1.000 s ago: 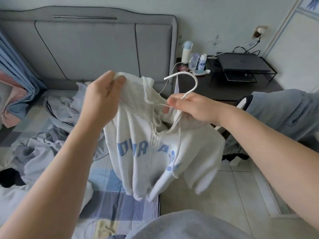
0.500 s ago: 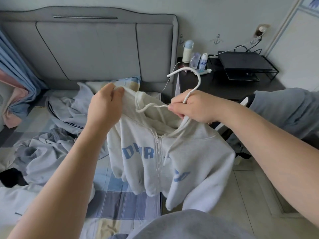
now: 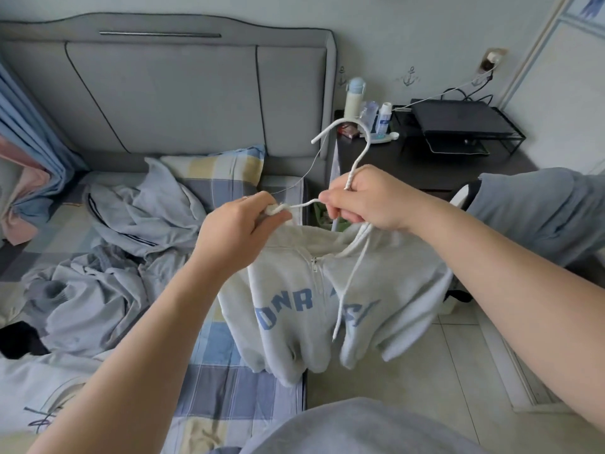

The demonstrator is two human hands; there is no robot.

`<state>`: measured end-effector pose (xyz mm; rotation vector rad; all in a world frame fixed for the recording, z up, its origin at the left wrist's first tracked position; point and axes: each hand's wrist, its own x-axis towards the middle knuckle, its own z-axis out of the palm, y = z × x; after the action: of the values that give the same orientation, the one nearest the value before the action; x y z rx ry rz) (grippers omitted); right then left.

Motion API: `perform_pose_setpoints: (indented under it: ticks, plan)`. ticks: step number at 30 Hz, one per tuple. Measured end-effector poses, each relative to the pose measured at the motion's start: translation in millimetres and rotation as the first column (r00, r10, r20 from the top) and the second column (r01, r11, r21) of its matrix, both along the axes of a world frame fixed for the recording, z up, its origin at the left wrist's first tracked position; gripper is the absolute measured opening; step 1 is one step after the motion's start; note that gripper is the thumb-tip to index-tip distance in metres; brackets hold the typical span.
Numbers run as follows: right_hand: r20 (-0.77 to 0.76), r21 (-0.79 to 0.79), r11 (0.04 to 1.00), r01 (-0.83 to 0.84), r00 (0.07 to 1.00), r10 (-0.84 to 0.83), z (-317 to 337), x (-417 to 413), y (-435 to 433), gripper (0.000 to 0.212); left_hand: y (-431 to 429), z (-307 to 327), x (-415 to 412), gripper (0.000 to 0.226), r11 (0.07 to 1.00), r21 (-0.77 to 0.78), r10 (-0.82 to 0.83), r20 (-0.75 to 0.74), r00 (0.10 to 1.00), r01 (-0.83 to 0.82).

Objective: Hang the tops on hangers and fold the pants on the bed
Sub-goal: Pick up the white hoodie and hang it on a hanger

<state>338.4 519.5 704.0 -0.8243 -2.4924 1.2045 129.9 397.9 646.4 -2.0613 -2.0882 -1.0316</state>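
Observation:
A pale grey zip hoodie [image 3: 327, 290] with blue letters hangs in the air over the bed's right edge. My right hand [image 3: 363, 201] grips the neck of a white hanger [image 3: 357, 149], its hook pointing up and left. My left hand [image 3: 242, 231] pinches the hoodie's fabric at the hanger's left arm. A white drawstring [image 3: 347, 290] dangles down the front. Several grey garments [image 3: 108, 257] lie crumpled on the checked bed [image 3: 222, 381] to the left.
A grey padded headboard [image 3: 163, 90] stands behind. A dark bedside table [image 3: 425, 162] on the right carries bottles and a black rack. A checked pillow [image 3: 222, 168] lies at the head of the bed. Tiled floor [image 3: 425, 371] lies to the right.
Both hands dropped lower and came closer together, the left moving right toward the hanger. The hoodie sank and now hangs straighter, with its zip front facing me.

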Motion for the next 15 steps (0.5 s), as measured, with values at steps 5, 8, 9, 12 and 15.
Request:
perform_pose_setpoints:
  ticks: [5,8,9,12,15]
  plan:
    - [-0.021,0.032,0.987,0.154,0.988,-0.154,-26.1,40.0,22.9,0.056,-7.3,2.2,-7.5,0.033,0.978,0.056,0.191,0.121,0.974,-0.199]
    - [0.104,0.134,0.954,0.269,0.953,-0.284,-58.9,77.3,27.3,0.057,-13.5,6.5,-24.3,0.044,0.963,0.039,0.258,0.16,0.953,-0.267]
    - [0.064,0.163,0.929,0.333,0.936,-0.347,-69.2,84.8,29.8,0.043,-14.2,8.1,-27.8,0.044,0.961,0.038,0.264,0.16,0.951,-0.273]
    - [-0.14,0.201,0.872,0.447,0.894,-0.426,-83.6,92.8,32.1,0.009,-12.4,9.7,-31.1,0.035,0.96,0.026,0.274,0.133,0.952,-0.28]
    - [-0.305,0.206,0.868,0.451,0.873,-0.381,-83.1,88.2,24.7,0.013,-10.9,7.6,-35.8,0.023,0.956,0.015,0.289,0.102,0.952,-0.292]
